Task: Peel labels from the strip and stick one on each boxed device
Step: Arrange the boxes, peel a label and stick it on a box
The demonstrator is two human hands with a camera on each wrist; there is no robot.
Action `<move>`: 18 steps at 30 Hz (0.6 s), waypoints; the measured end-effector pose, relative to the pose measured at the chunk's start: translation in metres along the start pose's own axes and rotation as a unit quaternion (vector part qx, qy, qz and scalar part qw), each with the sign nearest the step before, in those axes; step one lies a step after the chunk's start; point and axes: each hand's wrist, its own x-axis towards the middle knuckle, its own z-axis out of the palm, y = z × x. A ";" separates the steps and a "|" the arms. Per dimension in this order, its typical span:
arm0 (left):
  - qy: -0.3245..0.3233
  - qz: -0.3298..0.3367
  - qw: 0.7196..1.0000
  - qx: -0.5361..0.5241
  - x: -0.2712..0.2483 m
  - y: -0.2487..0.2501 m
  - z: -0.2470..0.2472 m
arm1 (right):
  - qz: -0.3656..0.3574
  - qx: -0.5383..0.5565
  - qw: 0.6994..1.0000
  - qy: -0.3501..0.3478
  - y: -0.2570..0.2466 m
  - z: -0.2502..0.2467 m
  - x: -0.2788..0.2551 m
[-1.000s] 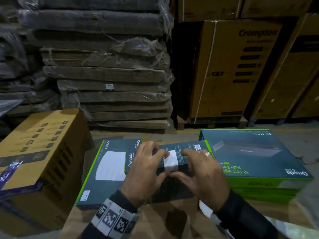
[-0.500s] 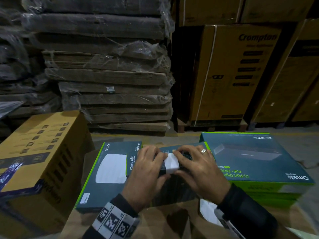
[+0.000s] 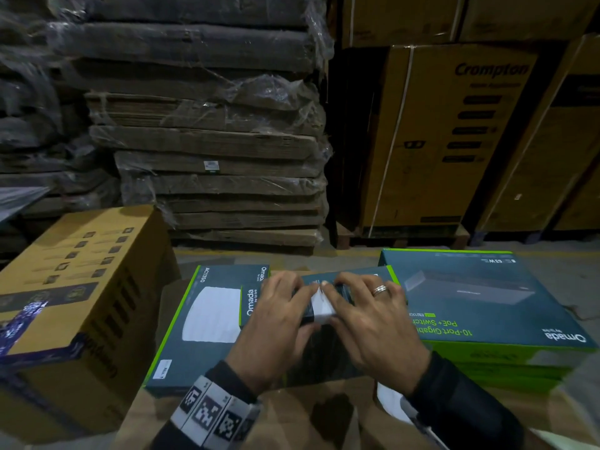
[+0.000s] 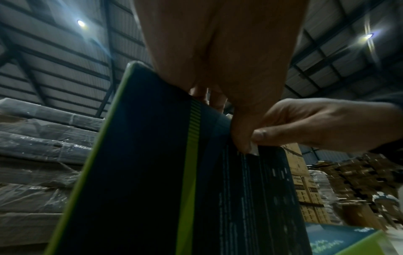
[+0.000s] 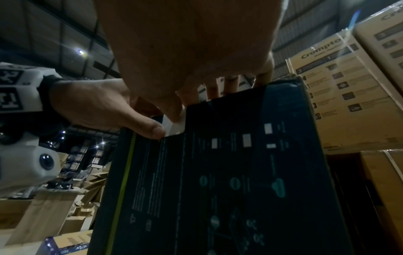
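Standing on edge between both hands, a dark teal Omada box (image 3: 328, 358) with lime-green trim had its narrow top side turned up toward the head camera. A white label (image 3: 321, 306) lay folded over the near upper edge of that box, part on the top side and part running down the face toward the person. The left hand (image 3: 276, 323) clasped the box from the left, its fingers draped over the top side and its thumb (image 5: 150, 129) pressed against the near face right at the label's left edge. The right hand (image 3: 373, 323), a ring (image 3: 379, 290) on 1 finger, mirrored that hold from the right, fingers curled over the top and thumb (image 4: 259, 136) pinching the label's other edge against the cardboard. Behind and left of the held box lay a flat AC1350 box (image 3: 201, 323) with a small white sticker (image 3: 163, 368) near its front corner. To the right sat a stack of 10-port switch boxes (image 3: 480, 306), close beside the right hand. All of it rested on a brown cardboard surface (image 3: 292, 420). A yellow carton (image 3: 81, 287) stood well to the left, and shrink-wrapped flat cardboard (image 3: 211, 141) and Crompton cartons (image 3: 448, 141) rose behind.
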 end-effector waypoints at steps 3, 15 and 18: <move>0.004 -0.002 1.000 -0.002 0.001 0.000 -0.002 | 0.032 -0.002 0.999 0.016 0.002 -0.006 -0.001; -0.015 -0.021 0.999 -0.021 -0.002 0.001 -0.003 | 0.025 0.001 0.999 0.042 -0.008 -0.003 -0.002; -0.013 -0.034 0.999 -0.036 -0.005 0.001 -0.003 | -0.004 0.031 0.997 0.064 -0.016 0.007 0.001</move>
